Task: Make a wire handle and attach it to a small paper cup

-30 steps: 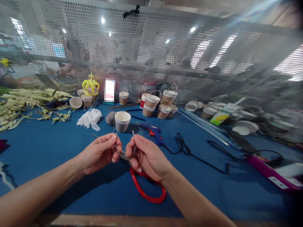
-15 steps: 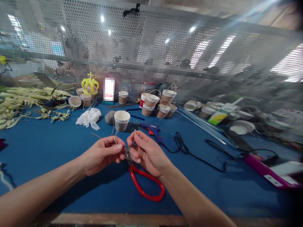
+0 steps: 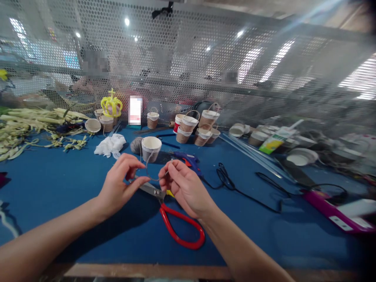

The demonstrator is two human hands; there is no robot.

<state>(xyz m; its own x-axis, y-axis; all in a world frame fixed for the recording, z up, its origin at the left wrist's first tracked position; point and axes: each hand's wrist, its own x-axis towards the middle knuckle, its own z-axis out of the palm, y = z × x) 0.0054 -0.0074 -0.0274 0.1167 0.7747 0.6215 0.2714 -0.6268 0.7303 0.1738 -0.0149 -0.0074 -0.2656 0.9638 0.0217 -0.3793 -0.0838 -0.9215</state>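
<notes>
One labelled tube (image 3: 274, 141): in the head view, tilted among cups and dishes at the far right; green and yellow label, its print too blurred to read.
Phone (image 3: 135, 109): upright at the far side, left of centre, screen pixelated beyond reading.
Left hand (image 3: 117, 186): thumb and forefinger have spread since half a second ago, when they pinched the cord close beside the other hand; now a gap stands between them, with the cord passing at the fingertips, contact uncertain.
Right hand (image 3: 186, 186): thumb and forefinger clamped on the cord, other fingers curled beneath; nearly where it was.
Cord (image 3: 152, 179): grey, sagging between the hands and rising on the left toward the pot.
Scissors (image 3: 158, 193): on the tabletop (image 3: 132, 243), below the hands, red handle toward the near right; more of the blades shows than before.
Pot (image 3: 150, 153): upright just beyond the hands, white inside, unmoved.
Yarn ball (image 3: 136, 145): grey, just left of the pot.
Glue gun (image 3: 190, 159): blue with a red trigger, beyond the right hand.
Forearms: reaching in from the near left and near right, converging at the centre.
</notes>
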